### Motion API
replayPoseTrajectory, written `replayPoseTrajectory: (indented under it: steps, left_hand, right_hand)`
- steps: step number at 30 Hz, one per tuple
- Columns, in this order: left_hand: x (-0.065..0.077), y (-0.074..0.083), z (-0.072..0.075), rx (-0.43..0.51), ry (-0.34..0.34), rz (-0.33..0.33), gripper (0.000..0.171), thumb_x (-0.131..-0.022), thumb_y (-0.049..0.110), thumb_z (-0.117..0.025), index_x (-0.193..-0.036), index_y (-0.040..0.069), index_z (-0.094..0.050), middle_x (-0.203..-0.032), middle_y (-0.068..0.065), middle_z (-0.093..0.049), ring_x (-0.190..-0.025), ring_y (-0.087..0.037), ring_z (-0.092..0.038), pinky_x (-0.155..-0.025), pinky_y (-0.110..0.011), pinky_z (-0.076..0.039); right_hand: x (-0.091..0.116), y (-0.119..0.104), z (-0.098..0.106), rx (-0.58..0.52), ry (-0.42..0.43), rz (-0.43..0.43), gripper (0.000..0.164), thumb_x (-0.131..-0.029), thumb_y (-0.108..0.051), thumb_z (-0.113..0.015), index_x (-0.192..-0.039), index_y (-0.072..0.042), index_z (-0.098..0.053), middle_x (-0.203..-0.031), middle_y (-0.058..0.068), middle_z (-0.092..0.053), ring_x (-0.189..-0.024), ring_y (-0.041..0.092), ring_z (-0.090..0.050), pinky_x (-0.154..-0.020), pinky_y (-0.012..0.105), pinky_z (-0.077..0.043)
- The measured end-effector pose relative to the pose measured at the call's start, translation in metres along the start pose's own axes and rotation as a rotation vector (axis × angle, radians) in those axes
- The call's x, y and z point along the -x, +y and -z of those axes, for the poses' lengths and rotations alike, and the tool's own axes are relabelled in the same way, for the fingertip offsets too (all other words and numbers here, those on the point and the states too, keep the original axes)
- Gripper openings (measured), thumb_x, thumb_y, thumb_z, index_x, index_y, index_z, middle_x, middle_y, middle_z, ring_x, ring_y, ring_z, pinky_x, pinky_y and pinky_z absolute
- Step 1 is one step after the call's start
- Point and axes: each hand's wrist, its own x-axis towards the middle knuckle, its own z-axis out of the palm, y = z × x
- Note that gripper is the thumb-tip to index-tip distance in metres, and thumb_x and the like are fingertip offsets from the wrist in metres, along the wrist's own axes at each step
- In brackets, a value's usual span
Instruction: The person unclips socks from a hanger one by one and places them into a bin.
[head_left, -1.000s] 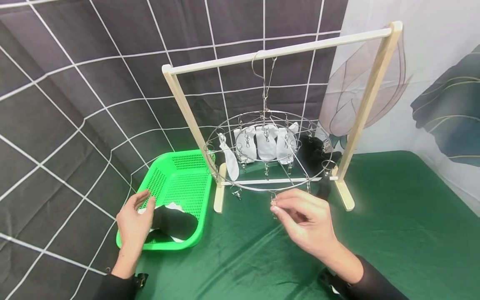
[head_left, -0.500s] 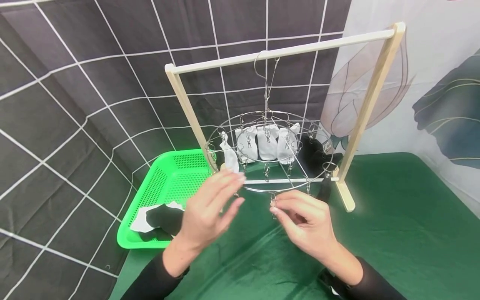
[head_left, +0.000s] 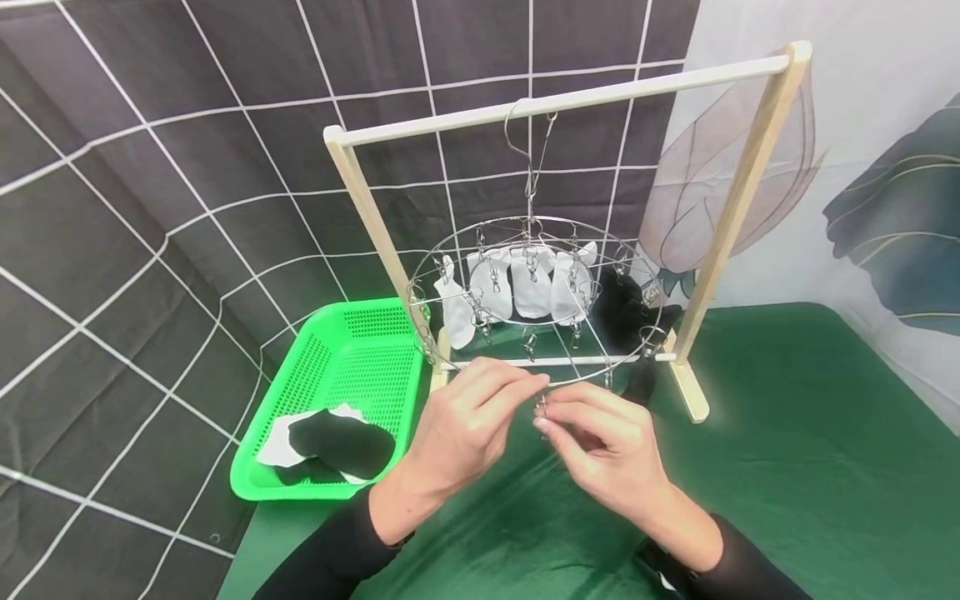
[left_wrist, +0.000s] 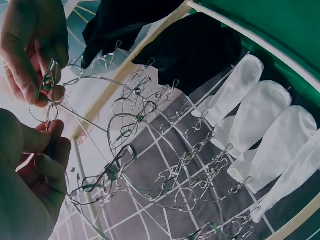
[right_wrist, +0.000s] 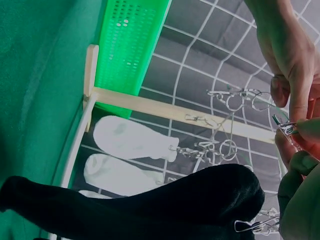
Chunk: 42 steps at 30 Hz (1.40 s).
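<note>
At the front of a round metal clip hanger (head_left: 480, 372), my right hand (head_left: 607, 433) pinches a small metal clip (left_wrist: 51, 75) between thumb and forefinger. My left hand (head_left: 468, 417) is right beside it, its thumb and finger pinching the wire loop (left_wrist: 42, 114) that joins the clip to the hanger's rim. No cloth is in the clip. Several white socks (head_left: 531, 287) hang from clips along the back and left. Black socks (right_wrist: 200, 200) hang on the right side. In the right wrist view my left fingers partly cover the pinched clip.
A wooden stand (head_left: 750, 192) carries the hanger by its hook on the top bar. To the left, a green basket (head_left: 408, 400) holds black and white socks (head_left: 341, 442). Several other clips dangle around the rim. A green cloth (head_left: 787, 467) covers the table.
My left hand has moved from over the basket rightward to the front of the hanger, beside my right hand. My right hand stays on the same clip.
</note>
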Motion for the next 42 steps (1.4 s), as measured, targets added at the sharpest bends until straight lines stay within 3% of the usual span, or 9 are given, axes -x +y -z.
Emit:
replayPoseTrajectory:
  steps: [6,8,12,14,16,21,28,35,42]
  left_hand:
    - [0.003,-0.002,0.002,0.017,0.001,0.022,0.033,-0.080,-0.012,-0.053,-0.100,0.004,-0.074,-0.086,-0.004,-0.071,-0.081,-0.018,-0.065,-0.067,-0.029,-0.058]
    - [0.004,-0.003,0.004,0.025,0.001,0.041,0.034,-0.079,-0.013,-0.053,-0.099,0.005,-0.074,-0.086,-0.004,-0.071,-0.081,-0.017,-0.064,-0.067,-0.029,-0.058]
    - [0.007,-0.007,0.010,0.068,0.009,0.097,0.034,-0.079,-0.013,-0.054,-0.098,0.006,-0.074,-0.086,-0.004,-0.072,-0.081,-0.019,-0.064,-0.070,-0.031,-0.057]
    - [0.008,-0.010,0.013,0.101,0.013,0.123,0.032,-0.079,-0.013,-0.056,-0.097,0.006,-0.074,-0.086,-0.005,-0.072,-0.082,-0.019,-0.063,-0.071,-0.032,-0.056]
    - [0.010,-0.012,0.015,0.131,0.011,0.149,0.031,-0.079,-0.013,-0.057,-0.096,0.006,-0.074,-0.086,-0.005,-0.072,-0.082,-0.019,-0.063,-0.072,-0.032,-0.055]
    - [0.015,-0.020,0.020,0.194,0.004,0.209,0.028,-0.080,-0.013,-0.060,-0.094,0.007,-0.075,-0.085,-0.004,-0.072,-0.081,-0.018,-0.062,-0.070,-0.032,-0.052]
    - [0.024,-0.028,0.024,0.223,-0.029,0.298,0.030,-0.081,-0.013,-0.058,-0.094,0.009,-0.075,-0.088,-0.003,-0.072,-0.083,-0.017,-0.060,-0.071,-0.032,-0.049]
    - [0.027,-0.031,0.024,0.244,-0.038,0.346,0.028,-0.082,-0.012,-0.060,-0.095,0.009,-0.075,-0.090,-0.002,-0.072,-0.087,-0.016,-0.059,-0.075,-0.034,-0.049]
    - [0.026,-0.029,0.027,0.186,-0.036,0.338,0.022,-0.080,-0.009,-0.065,-0.093,0.006,-0.073,-0.089,-0.005,-0.072,-0.089,-0.018,-0.061,-0.080,-0.037,-0.051]
  right_hand:
    - [-0.002,-0.001,0.002,0.042,-0.081,-0.013,0.021,-0.062,0.008,-0.080,-0.080,-0.003,-0.074,-0.075,0.011,-0.070,-0.053,0.009,-0.051,-0.043,0.014,-0.038]
    - [-0.004,-0.001,0.005,0.076,-0.116,0.052,0.018,-0.066,0.003,-0.080,-0.083,-0.002,-0.075,-0.076,0.011,-0.071,-0.055,0.009,-0.055,-0.043,0.014,-0.041]
    - [-0.011,0.001,0.013,0.101,-0.144,0.273,0.012,-0.078,-0.005,-0.074,-0.088,0.002,-0.076,-0.077,0.012,-0.071,-0.061,0.014,-0.065,-0.046,0.022,-0.052]
    - [-0.015,0.002,0.018,0.092,-0.113,0.358,0.012,-0.081,-0.006,-0.071,-0.086,0.004,-0.076,-0.076,0.014,-0.071,-0.062,0.017,-0.066,-0.048,0.026,-0.055]
    - [-0.019,0.005,0.025,0.089,-0.058,0.390,0.011,-0.080,-0.005,-0.072,-0.084,0.005,-0.076,-0.075,0.016,-0.072,-0.063,0.020,-0.067,-0.051,0.029,-0.056]
    - [-0.023,0.020,0.049,0.222,0.041,0.292,0.013,-0.074,-0.006,-0.074,-0.082,0.004,-0.077,-0.076,0.017,-0.073,-0.067,0.025,-0.066,-0.060,0.030,-0.057]
    - [-0.020,0.043,0.068,0.285,-0.008,0.207,0.011,-0.077,-0.002,-0.070,-0.084,-0.001,-0.079,-0.077,0.014,-0.073,-0.067,0.022,-0.066,-0.090,0.025,-0.052]
    - [-0.019,0.045,0.063,0.319,-0.034,0.213,0.022,-0.080,0.001,-0.057,-0.079,-0.004,-0.079,-0.073,0.010,-0.070,-0.064,0.020,-0.062,-0.060,0.030,-0.051]
    - [-0.019,0.039,0.058,0.332,-0.064,0.246,0.028,-0.081,0.001,-0.049,-0.076,-0.002,-0.077,-0.071,0.010,-0.067,-0.062,0.018,-0.059,-0.046,0.032,-0.049]
